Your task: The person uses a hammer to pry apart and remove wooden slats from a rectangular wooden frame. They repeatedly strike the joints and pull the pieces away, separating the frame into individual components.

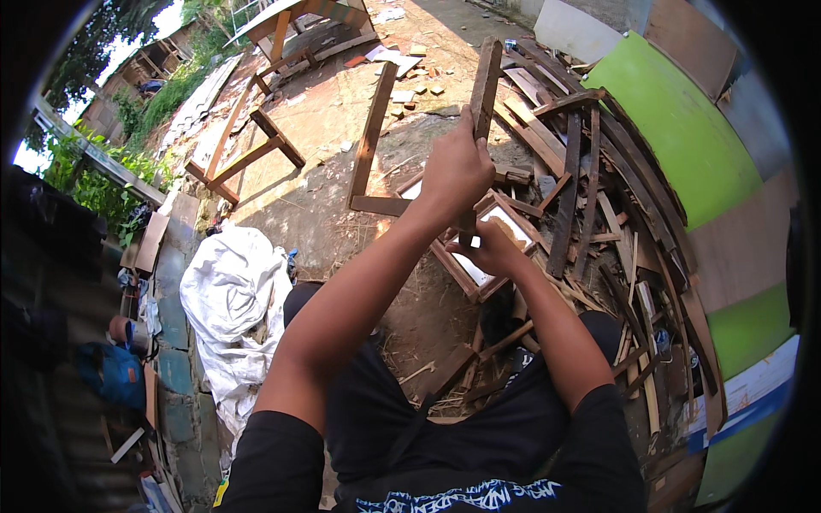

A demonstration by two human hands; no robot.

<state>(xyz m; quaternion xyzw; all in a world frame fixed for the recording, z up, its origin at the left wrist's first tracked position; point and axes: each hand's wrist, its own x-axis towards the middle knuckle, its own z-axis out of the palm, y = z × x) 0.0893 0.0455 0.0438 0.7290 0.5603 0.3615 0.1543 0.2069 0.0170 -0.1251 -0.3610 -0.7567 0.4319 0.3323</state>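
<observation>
Before me a U-shaped wooden frame (369, 141) of dark, worn battens is held up in both hands. My left hand (457, 167) is wrapped round its right upright (487, 81), whose upper end sticks out above my fist. Lower on the same piece, near the corner, my right hand (493, 250) is closed, its fingers partly hidden. My left forearm and hand cover part of the crosspiece (380, 205). Behind and below my hands lies a wood-rimmed panel (476, 295) with a white face, partly covered by my arms.
On the right lies a long heap of loose planks (569, 205), beside leaning green boards (676, 120). A white sack (231, 299) lies to my left. Farther off are another wooden frame (248, 162), a table-like wooden structure (321, 38) and scattered small blocks (409, 96).
</observation>
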